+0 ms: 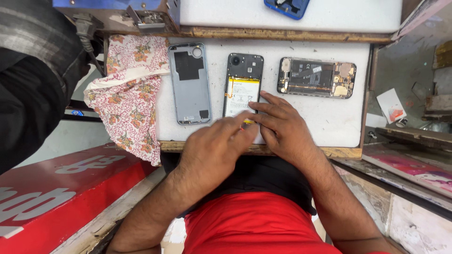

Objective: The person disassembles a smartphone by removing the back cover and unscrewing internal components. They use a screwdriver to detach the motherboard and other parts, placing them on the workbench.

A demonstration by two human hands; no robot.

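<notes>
Two hands meet over the near end of an opened phone [243, 87] lying on the white tabletop [329, 117]. Its long axis runs near to far, camera end pointing away from the person, the white and yellow battery [241, 96] exposed. The left hand [214, 148] has its grip pressed together, fingertips pinching at the phone's near edge; what sits between them I cannot tell. The right hand [282, 127] lies flat, fingers spread, index on the battery's right side. Left of the phone lies a grey back cover [190, 84], parallel to it. Farther right, a second opened phone [316, 77] lies crosswise. A floral cloth [129, 99] drapes the left edge.
</notes>
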